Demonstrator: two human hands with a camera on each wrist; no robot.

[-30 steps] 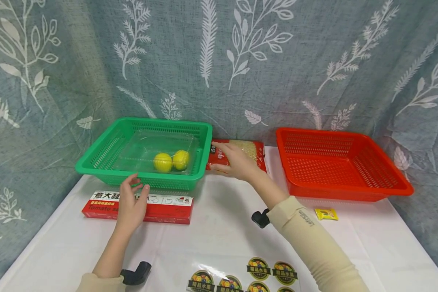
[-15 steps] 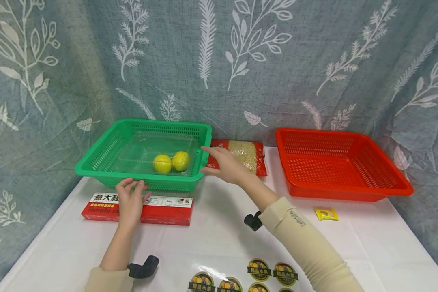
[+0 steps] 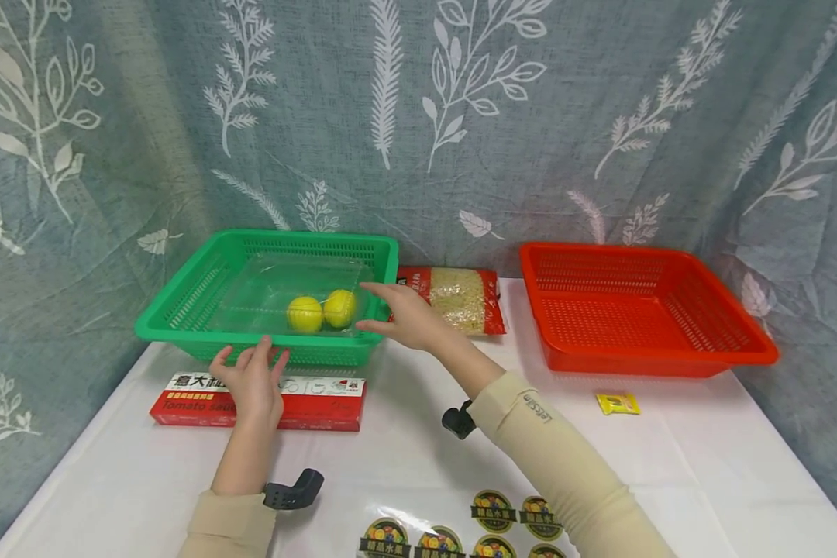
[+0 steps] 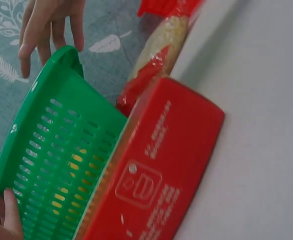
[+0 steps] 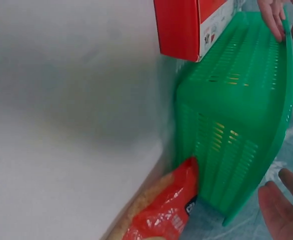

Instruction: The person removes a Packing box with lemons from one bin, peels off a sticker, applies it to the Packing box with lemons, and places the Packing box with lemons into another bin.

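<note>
The green basket (image 3: 268, 298) sits at the back-left of the counter (image 3: 404, 442), its long axis running left-right, w/ a clear tray (image 3: 289, 291) and two yellow balls (image 3: 321, 311) inside. The left hand (image 3: 251, 384) is at its front rim, fingers relaxed and spread, holding nothing. The right hand (image 3: 397, 318) is just at the right rim, fingers straight, holding nothing. The red box (image 3: 258, 401) lies close in front; the noodle bag (image 3: 456, 298) is just to the right. The counter is free towards the red basket (image 3: 642, 310).
</note>
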